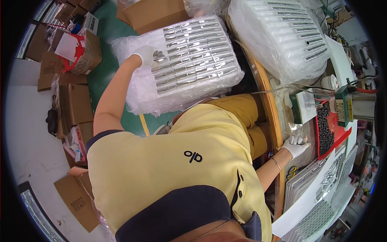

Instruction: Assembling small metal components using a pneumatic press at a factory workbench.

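My left hand (146, 55), in a white glove, is at the left edge of a pack of shiny metal tubes (197, 52). Its fingers close on a few short metal tubes (160, 56) that sit askew from the rows. The pack lies in clear plastic wrap (141, 94). On the workbench to the right rests my right hand (296, 146), also gloved in white, its fingers apart and nothing visible in them. It is beside a red tray (340, 143) holding many small black parts (325, 129).
A second wrapped pack of tubes (278, 40) stands at the far right. Yellow-handled scissors (292, 172) and stacked white trays (302, 187) are near my right wrist. A green-and-white device (304, 107) sits beyond it. Cardboard boxes (76, 103) line the left.
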Demonstrator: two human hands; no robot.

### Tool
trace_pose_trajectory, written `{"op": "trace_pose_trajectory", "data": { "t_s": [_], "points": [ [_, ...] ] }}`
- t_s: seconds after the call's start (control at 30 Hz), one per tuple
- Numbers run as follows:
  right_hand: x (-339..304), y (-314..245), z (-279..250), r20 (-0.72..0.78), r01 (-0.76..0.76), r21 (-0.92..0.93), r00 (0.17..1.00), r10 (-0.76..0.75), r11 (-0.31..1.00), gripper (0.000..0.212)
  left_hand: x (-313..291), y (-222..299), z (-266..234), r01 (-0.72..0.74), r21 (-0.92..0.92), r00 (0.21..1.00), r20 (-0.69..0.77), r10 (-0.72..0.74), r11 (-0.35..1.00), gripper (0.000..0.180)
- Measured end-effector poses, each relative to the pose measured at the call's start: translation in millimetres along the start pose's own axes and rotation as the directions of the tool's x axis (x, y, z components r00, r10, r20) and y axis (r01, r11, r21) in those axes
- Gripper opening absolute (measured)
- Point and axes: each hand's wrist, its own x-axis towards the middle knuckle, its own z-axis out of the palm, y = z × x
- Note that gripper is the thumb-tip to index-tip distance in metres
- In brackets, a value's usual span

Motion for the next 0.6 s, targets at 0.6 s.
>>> {"op": "trace_pose_trajectory", "data": {
  "t_s": [0.6],
  "points": [
    [-4,1,7,-0.091,0.057,-0.082,0.994,-0.065,0.995,0.043,23,2,41,0.073,-0.052,0.713,-0.695,-0.089,0.996,0.031]
  ]
}}
